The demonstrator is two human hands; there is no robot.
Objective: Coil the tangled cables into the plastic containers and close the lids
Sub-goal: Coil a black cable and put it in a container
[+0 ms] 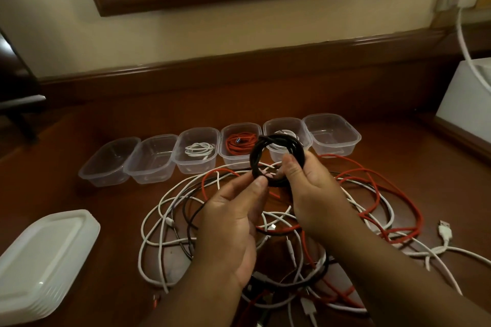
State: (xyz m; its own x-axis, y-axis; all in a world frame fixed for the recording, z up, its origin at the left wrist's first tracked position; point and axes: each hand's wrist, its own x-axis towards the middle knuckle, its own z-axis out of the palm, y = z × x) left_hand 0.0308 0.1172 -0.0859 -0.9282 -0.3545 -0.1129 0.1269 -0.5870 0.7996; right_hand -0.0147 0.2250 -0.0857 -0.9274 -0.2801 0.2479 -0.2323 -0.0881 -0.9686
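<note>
A coiled black cable [276,158] is held up over the wooden table [111,210] — pinched at its lower left by the left hand [233,223], gripped at its lower right by the right hand [313,194]. Under it a tangle of white, red & black cables [366,210] is spread. Behind, six open plastic containers [333,135] are lined up — 3 w/ coiled cables inside; a stack of lids [42,260] is set at front left.

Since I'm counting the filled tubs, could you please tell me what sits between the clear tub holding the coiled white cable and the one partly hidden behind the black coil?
In the head view, a clear plastic tub holding a coiled red cable.
</note>
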